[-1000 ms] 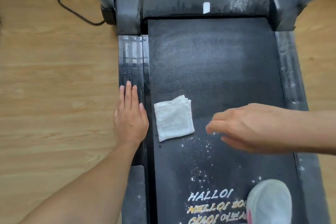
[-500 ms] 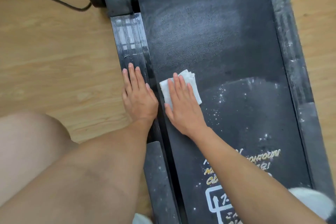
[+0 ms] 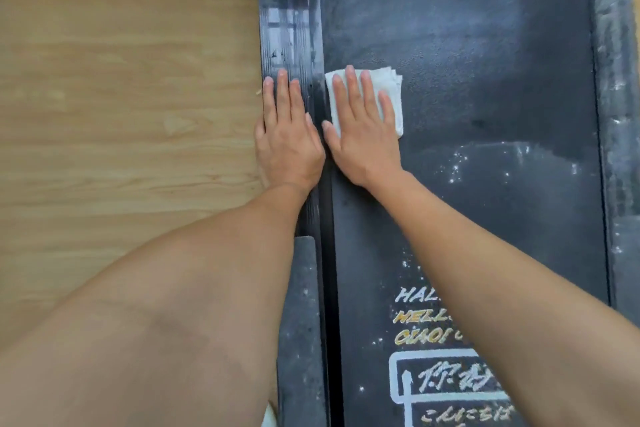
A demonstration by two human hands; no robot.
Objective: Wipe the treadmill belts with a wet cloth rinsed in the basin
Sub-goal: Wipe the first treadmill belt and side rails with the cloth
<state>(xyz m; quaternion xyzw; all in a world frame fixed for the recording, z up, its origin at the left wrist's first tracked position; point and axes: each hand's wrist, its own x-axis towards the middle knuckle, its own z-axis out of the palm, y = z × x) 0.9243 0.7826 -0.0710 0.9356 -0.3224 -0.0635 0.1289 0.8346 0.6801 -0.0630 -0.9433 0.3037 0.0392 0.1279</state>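
Right hand point(image 3: 363, 135) is lying flat on the folded white cloth point(image 3: 394, 94), fingers spread and pressing it down onto the black belt point(image 3: 467, 80) at its left edge; nothing is pinched. Palm pressure looks meant to keep the damp cloth biting into the dust. Left hand point(image 3: 287, 139) is resting flat on the ribbed side rail point(image 3: 287, 28) just beside it, fingers together and extended, probably bracing body weight. Both forearms are reaching forward, nearly parallel. White specks are showing on the belt nearer the person. Basin is not in view.
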